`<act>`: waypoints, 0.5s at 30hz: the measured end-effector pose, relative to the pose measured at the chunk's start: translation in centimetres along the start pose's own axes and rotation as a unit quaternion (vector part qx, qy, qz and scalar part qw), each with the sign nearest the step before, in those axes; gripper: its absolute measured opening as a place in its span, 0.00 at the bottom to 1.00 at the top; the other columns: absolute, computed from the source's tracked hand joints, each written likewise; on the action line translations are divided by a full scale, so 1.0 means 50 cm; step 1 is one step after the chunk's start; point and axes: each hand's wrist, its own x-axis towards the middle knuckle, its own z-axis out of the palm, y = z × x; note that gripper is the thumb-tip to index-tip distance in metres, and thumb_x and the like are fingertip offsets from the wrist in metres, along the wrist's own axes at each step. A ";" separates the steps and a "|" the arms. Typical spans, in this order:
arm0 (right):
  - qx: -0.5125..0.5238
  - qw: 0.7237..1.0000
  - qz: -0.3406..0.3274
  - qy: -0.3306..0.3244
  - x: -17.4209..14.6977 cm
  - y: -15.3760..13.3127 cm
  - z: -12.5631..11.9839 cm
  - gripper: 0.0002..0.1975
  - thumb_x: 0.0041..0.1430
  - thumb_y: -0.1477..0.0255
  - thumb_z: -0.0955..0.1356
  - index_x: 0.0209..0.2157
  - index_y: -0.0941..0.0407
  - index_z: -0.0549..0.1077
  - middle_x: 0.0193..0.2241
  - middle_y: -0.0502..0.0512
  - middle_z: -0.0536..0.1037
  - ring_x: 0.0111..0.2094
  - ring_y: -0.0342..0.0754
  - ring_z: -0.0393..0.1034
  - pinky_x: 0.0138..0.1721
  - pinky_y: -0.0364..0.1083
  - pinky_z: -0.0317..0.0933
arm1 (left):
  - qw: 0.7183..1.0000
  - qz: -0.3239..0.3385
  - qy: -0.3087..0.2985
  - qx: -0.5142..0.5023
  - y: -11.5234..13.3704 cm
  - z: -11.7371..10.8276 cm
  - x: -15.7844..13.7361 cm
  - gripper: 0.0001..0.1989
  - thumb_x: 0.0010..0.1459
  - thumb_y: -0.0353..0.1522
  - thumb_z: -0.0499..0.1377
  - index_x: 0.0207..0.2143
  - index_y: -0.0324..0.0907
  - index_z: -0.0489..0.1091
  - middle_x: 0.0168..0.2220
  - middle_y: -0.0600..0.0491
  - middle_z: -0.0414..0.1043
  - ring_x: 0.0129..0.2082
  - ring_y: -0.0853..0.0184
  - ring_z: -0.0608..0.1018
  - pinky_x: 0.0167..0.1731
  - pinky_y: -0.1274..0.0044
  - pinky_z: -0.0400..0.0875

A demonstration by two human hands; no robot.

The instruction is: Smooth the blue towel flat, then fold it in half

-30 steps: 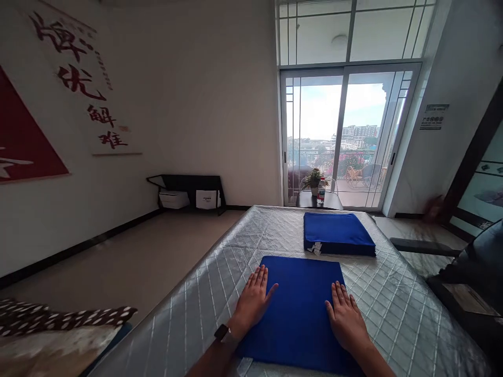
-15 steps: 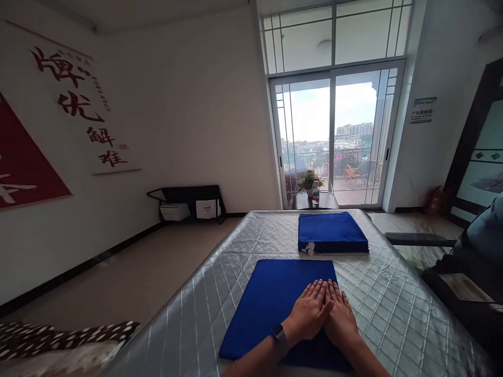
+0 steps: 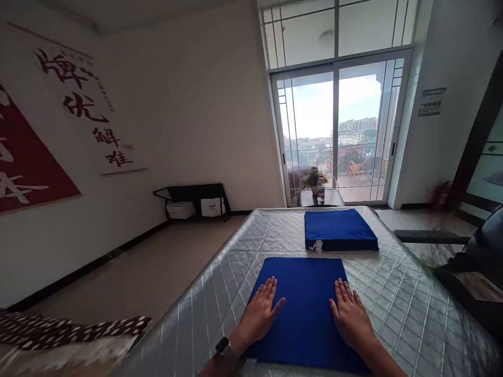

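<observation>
A flat blue folded cloth (image 3: 302,309) lies in front of me on the quilted silver table cover (image 3: 396,298). My left hand (image 3: 260,310) rests palm down along its left side, fingers stretched forward and thumb out. On the opposite edge, my right hand (image 3: 351,313) lies flat too, its fingertips by the cloth's right border. Neither hand grips anything. Beyond the cloth sits a neat stack of blue folded cloths (image 3: 340,229), with white tags showing at its front left corner.
Behind the table, a small dark table (image 3: 302,199) holds a potted plant (image 3: 313,179) and a water bottle (image 3: 320,189) before glass sliding doors. A black rack (image 3: 192,192) stands by the wall. Spotted fabric (image 3: 78,332) is at lower left, a dark bench (image 3: 430,236) at right.
My hands were together on the cloth's right part; now they are apart. The left hand has moved to the left side, while the right stays near the right edge. The view has shifted slightly.
</observation>
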 end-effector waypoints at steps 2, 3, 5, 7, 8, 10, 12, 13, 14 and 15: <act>-0.004 1.000 -0.002 0.008 0.002 0.003 0.007 0.33 0.67 0.62 0.49 0.69 0.63 0.48 0.71 0.57 0.45 0.71 0.49 0.36 0.69 0.55 0.34 | 1.000 0.002 0.008 -0.005 -0.014 0.004 -0.006 0.37 0.69 0.52 0.33 0.71 0.39 0.40 0.72 0.48 0.42 0.71 0.59 0.48 0.67 0.64 0.48; -0.005 1.000 -0.003 0.014 0.004 0.004 0.011 0.34 0.67 0.62 0.49 0.69 0.63 0.49 0.71 0.57 0.46 0.71 0.49 0.36 0.69 0.55 0.34 | 1.000 0.005 0.016 -0.010 -0.017 0.009 -0.005 0.37 0.69 0.52 0.33 0.71 0.41 0.39 0.72 0.49 0.43 0.71 0.58 0.49 0.67 0.63 0.48; -0.007 1.000 -0.005 0.026 0.007 0.007 0.018 0.34 0.66 0.62 0.49 0.69 0.63 0.49 0.70 0.57 0.47 0.71 0.50 0.36 0.69 0.55 0.35 | 0.999 0.003 0.037 -0.023 -0.021 0.021 0.000 0.36 0.69 0.53 0.34 0.72 0.44 0.39 0.71 0.51 0.46 0.71 0.57 0.50 0.67 0.62 0.47; -0.015 0.999 -0.007 0.031 0.010 0.009 0.025 0.34 0.66 0.62 0.49 0.69 0.63 0.50 0.70 0.57 0.47 0.71 0.50 0.36 0.69 0.55 0.35 | 0.998 -0.008 0.051 -0.037 -0.023 0.036 0.007 0.35 0.69 0.53 0.33 0.72 0.46 0.40 0.71 0.53 0.48 0.70 0.57 0.51 0.67 0.62 0.47; -0.021 0.999 -0.009 0.032 0.011 0.010 0.027 0.34 0.66 0.61 0.49 0.69 0.63 0.50 0.71 0.57 0.47 0.71 0.50 0.36 0.69 0.55 0.36 | 0.997 -0.011 0.055 -0.043 -0.024 0.043 0.010 0.35 0.69 0.52 0.33 0.72 0.47 0.40 0.71 0.54 0.49 0.70 0.58 0.51 0.67 0.62 0.47; -0.034 0.999 -0.010 0.031 0.012 0.011 0.030 0.34 0.66 0.61 0.49 0.69 0.64 0.49 0.71 0.57 0.47 0.71 0.50 0.36 0.69 0.55 0.36 | 0.997 -0.015 0.059 -0.053 -0.025 0.056 0.014 0.36 0.68 0.53 0.33 0.72 0.46 0.40 0.71 0.53 0.48 0.70 0.57 0.50 0.67 0.62 0.47; -0.040 0.999 -0.009 0.030 0.011 0.010 0.029 0.34 0.66 0.60 0.48 0.69 0.63 0.49 0.71 0.57 0.47 0.71 0.49 0.36 0.69 0.55 0.36 | 0.996 -0.023 0.067 -0.058 -0.026 0.068 0.016 0.38 0.68 0.54 0.33 0.72 0.41 0.41 0.71 0.49 0.46 0.70 0.56 0.50 0.67 0.62 0.46; -0.043 0.999 -0.009 0.029 0.011 0.010 0.027 0.35 0.67 0.60 0.48 0.69 0.63 0.49 0.71 0.56 0.47 0.71 0.49 0.37 0.69 0.55 0.36 | 0.995 -0.026 0.072 -0.059 -0.026 0.074 0.017 0.40 0.67 0.54 0.34 0.71 0.39 0.42 0.71 0.47 0.45 0.70 0.55 0.50 0.67 0.62 0.45; -0.047 0.999 -0.008 0.026 0.010 0.010 0.025 0.35 0.67 0.60 0.48 0.69 0.63 0.49 0.71 0.56 0.47 0.71 0.49 0.37 0.69 0.55 0.37 | 0.995 -0.030 0.078 -0.059 -0.026 0.079 0.017 0.41 0.67 0.55 0.34 0.71 0.37 0.42 0.71 0.45 0.44 0.70 0.55 0.50 0.67 0.62 0.45; -0.052 0.998 -0.009 0.023 0.010 0.010 0.023 0.35 0.67 0.60 0.48 0.69 0.63 0.48 0.71 0.56 0.47 0.71 0.49 0.37 0.69 0.55 0.37 | 0.994 -0.032 0.085 -0.058 -0.027 0.083 0.017 0.42 0.67 0.55 0.35 0.71 0.36 0.43 0.71 0.44 0.44 0.70 0.55 0.50 0.67 0.62 0.45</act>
